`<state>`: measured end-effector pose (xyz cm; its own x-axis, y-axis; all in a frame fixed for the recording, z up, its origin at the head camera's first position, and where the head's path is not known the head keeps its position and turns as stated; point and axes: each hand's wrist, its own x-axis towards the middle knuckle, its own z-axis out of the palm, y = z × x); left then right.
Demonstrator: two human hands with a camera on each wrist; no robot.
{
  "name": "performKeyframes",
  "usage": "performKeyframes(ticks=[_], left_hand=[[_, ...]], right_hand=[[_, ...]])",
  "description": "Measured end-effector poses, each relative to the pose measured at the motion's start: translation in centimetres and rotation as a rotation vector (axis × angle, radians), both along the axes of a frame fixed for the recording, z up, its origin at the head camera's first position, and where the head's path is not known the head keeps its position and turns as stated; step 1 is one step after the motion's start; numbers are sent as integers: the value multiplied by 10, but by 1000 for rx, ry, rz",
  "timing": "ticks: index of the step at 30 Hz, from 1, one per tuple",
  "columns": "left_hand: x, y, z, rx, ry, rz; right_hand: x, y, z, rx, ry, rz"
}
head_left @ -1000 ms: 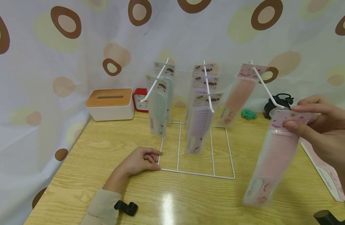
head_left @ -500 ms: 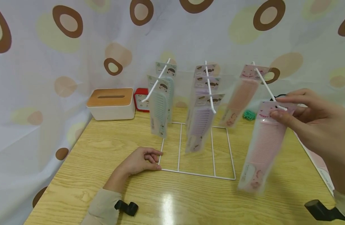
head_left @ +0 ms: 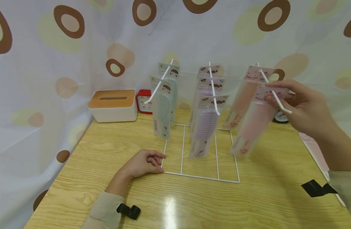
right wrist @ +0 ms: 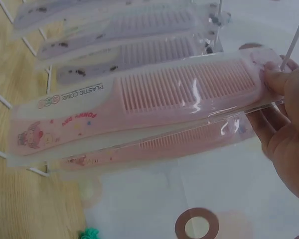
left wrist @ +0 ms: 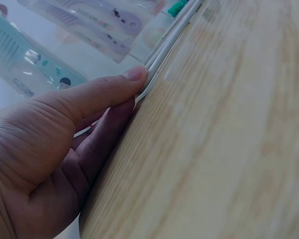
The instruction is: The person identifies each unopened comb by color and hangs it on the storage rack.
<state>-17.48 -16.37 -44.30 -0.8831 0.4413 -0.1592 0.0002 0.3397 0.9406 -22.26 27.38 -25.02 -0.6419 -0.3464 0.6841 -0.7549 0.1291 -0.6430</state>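
Observation:
My right hand [head_left: 305,105] pinches the top card of a bagged pink comb [head_left: 252,124], which hangs tilted partway along the right prong [head_left: 282,106] of a white wire rack [head_left: 201,177]. Behind it on that prong hangs another pink comb [head_left: 244,95], also showing below the held comb in the right wrist view. Purple combs [head_left: 204,125] hang on the middle prong, green combs [head_left: 161,111] on the left one. At the rack base's front left corner, my left hand [head_left: 142,163] grips the wire between thumb and fingers, as the left wrist view shows.
Pink comb packages [head_left: 314,149] lie at the table's right side. Along the back stand a wooden-lidded tissue box [head_left: 112,109], a red clock [head_left: 143,105] and a partly hidden black alarm clock [head_left: 280,117]. A green coil [right wrist: 88,233] shows in the right wrist view. Patterned curtains enclose the table.
My right hand has brought the pink comb from the right prong's tip onto it and slid it back along the prong. The left hand stays at the rack's corner.

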Motion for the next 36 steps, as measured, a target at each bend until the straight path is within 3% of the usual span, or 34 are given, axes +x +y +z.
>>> performKeyframes(ticks=[6,11,17,21,27,31,36], left_hand=[[0,1,0,5,1,-7],[0,1,-1,0,8,-10],[0,0,-2,-2,4,-11],[0,-1,-3,-2,2,-10],[-2,-1,-4,1,3,-13],[-2,-1,-3,6,6,-14],[-2,-2,-2,6,11,-16]], right_hand=[[-18,8,-3,4,-23,75],[-24,10,-2,71,-20,37],[-24,15,-2,34,-144,92],[-19,24,-3,116,-157,-31],[-18,57,-23,155,-211,-52],[-17,87,-46,347,-272,-269],[-18,128,-79,476,-343,-421]])
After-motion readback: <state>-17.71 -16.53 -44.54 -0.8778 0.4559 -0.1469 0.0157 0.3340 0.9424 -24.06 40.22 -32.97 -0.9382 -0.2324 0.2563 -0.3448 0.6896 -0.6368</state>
